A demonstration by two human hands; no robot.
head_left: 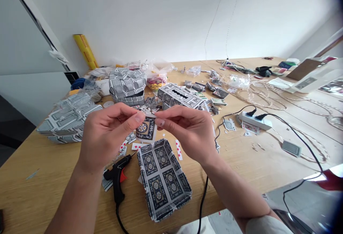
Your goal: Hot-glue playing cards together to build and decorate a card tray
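Note:
Fingertips of my left hand (pixel 107 134) and my right hand (pixel 184 130) are closed in a pinch on the upper edge of a playing card (pixel 146 129). The card has a dark ornate back, and a pale strip shows along its top between the fingers. Beneath my hands an open tray made of playing cards (pixel 160 171) lies on the table, with four-way patterned panels inside. To its left rests a black hot glue gun (pixel 118 180) with a red trigger, nozzle pointing up toward the cards. Neither hand touches the tray or the glue gun.
Behind my hands stand a card-made tissue box (pixel 180 96), a round lidded card box (pixel 127 85) and another card box (pixel 69 119). A white power strip (pixel 255 120) with black plugs sits right. Loose cards, cables and plastic bags cover the table's back; a yellow roll (pixel 85 51) leans at the wall.

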